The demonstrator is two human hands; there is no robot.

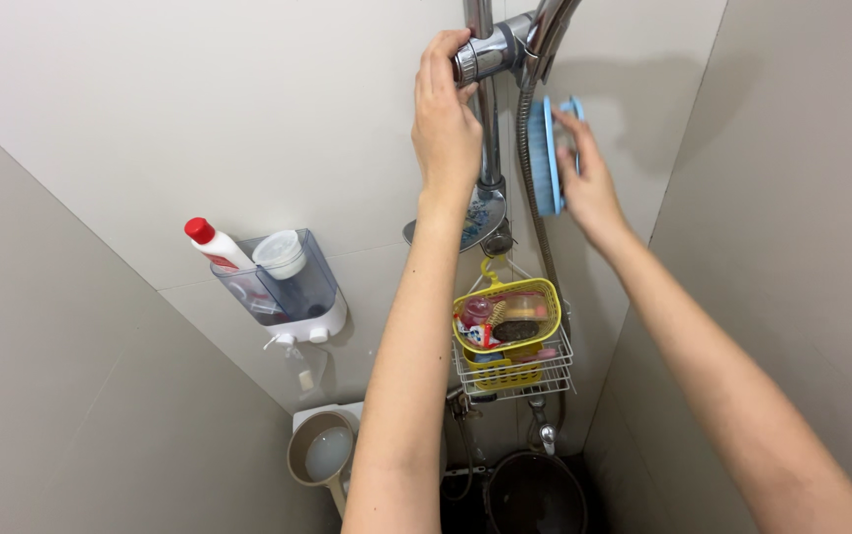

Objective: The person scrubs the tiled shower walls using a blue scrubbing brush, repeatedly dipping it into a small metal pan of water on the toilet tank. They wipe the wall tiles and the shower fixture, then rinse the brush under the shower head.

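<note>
Beige tile (100,119) covered the wall on the left, where a clear holder (293,287) held a red-capped bottle (211,243) and a white cup (281,253), with a tan ladle (320,452) of water below it. Right of that, the left hand (446,124) reached up, fingers wrapped round the chrome bracket (490,54) on the rail (488,138), and a small soap dish (480,218) sat on the rail under the wrist. A yellow basket (505,331) full of small items rested in a wire rack (515,374) lower down, above a dark bucket (535,494) on the floor. The metal hose (525,148) hung beside the rail, and against it lay the blue brush (543,158), bristles facing the hose, gripped from behind by the right hand (589,183) with fingers curled over its back. Farther right stood only the plain side wall (802,198). Several slips seemed possible: hard pressing could have swung the loose hose away so the bristles skidded off; a wet brush back might have slid out of the curled fingers and dropped onto the basket or into the bucket; and weight pulled on the bracket could have made it slide down the rail and knock the dish.
</note>
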